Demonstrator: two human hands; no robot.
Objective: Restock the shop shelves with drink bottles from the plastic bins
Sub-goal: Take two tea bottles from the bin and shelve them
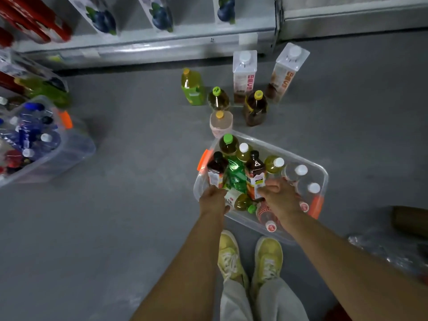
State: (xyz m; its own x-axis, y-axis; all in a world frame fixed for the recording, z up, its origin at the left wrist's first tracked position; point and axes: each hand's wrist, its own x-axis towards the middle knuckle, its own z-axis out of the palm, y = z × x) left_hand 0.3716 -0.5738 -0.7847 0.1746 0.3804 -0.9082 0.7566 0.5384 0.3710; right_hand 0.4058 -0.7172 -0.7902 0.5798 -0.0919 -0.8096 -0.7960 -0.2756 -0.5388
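Head view looks down on both hands inside a clear bin (325,174) of drink bottles that sits on the floor (139,193) at the person's feet. The step in hand seems to be picking the next bottles out. The left hand (214,200) is at the bin's near-left corner. The right hand (281,196) has its thumb beside the label of a dark bottle (254,167). On both hands the fingers curl down among the bottles, and I cannot tell what they hold, if anything.

Next probably comes a straight lift clear of the rim, then a carry to the shelf (143,46). Several standing bottles (254,110) crowd the floor between bin and shelf, so the path should go over or around them. A second bin (76,147) sits well apart to the left, with open floor between.
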